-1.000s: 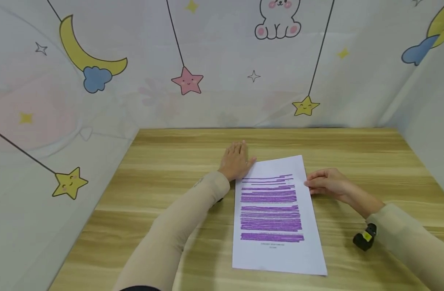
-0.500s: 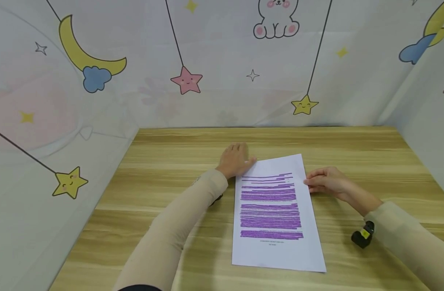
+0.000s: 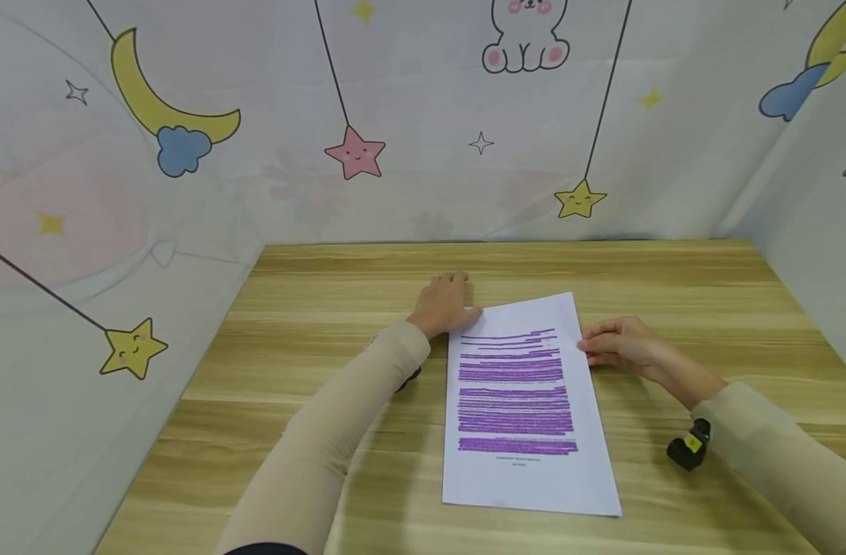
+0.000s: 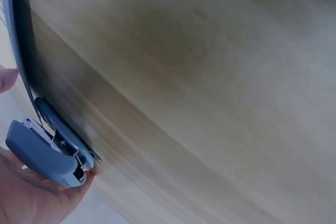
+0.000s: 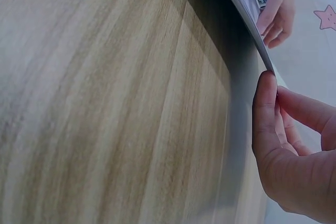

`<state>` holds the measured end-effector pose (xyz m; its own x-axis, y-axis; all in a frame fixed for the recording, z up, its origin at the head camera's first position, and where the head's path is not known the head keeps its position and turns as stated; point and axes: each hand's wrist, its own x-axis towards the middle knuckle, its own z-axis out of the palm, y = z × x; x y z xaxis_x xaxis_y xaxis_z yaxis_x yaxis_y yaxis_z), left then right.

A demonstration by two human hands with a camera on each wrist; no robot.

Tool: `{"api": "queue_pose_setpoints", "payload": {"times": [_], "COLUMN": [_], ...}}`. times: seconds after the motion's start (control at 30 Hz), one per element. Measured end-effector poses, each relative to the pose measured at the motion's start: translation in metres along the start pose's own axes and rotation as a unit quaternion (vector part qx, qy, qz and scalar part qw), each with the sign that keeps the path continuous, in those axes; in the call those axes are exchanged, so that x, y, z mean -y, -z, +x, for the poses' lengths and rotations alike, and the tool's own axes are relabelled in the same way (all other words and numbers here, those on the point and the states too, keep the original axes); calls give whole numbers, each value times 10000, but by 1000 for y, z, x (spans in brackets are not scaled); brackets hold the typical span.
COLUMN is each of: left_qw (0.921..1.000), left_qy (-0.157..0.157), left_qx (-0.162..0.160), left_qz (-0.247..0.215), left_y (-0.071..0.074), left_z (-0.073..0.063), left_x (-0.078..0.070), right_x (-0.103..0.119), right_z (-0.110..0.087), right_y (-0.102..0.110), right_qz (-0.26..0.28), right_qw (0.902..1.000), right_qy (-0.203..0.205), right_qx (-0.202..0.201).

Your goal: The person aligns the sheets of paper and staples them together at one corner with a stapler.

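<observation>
A white sheet of paper (image 3: 527, 489) with purple-marked lines of text is held over the wooden table in the head view. At its far left corner, my left hand (image 3: 442, 304) grips a blue-grey stapler (image 4: 44, 153), which the head view hides. In the left wrist view the stapler's arms stand apart, with the paper's edge (image 4: 18, 40) at them; whether it lies fully between them I cannot tell. My right hand (image 3: 627, 347) pinches the paper's right edge between thumb and fingers. The right wrist view shows the sheet edge-on, raised off the table.
The wood-grain table (image 3: 305, 308) extends around the paper. Behind it hangs a white cloth backdrop (image 3: 423, 92) printed with stars and a moon, and cloth also closes off both sides. A black wrist camera (image 3: 689, 445) sits at the right sleeve.
The left hand has shifted slightly left, and its fingers look more bent. The paper's near edge sits slightly higher in the head view. My right hand still pinches the paper.
</observation>
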<state>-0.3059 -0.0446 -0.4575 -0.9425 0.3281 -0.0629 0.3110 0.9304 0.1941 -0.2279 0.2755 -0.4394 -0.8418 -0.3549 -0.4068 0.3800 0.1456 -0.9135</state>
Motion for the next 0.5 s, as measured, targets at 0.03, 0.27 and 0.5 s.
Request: {"api": "queue_pose_setpoints", "payload": {"times": [0.03, 0.27, 0.5], "left_qw": [10000, 9988, 9940], "left_qy": [-12, -85, -176], "left_qx": [9, 138, 232], "left_qz": [-2, -459, -1051], "left_y": [1, 14, 29], "left_z": [0, -11, -25], "left_x": [1, 8, 22], "right_x": [0, 0, 0], "right_z": [0, -2, -3], "right_y": [0, -1, 1], "right_qz": [-16, -74, -4], "right_qw": [10000, 10000, 10000], "right_qy": [2, 53, 80], "right_qx": [-10, -28, -49]}}
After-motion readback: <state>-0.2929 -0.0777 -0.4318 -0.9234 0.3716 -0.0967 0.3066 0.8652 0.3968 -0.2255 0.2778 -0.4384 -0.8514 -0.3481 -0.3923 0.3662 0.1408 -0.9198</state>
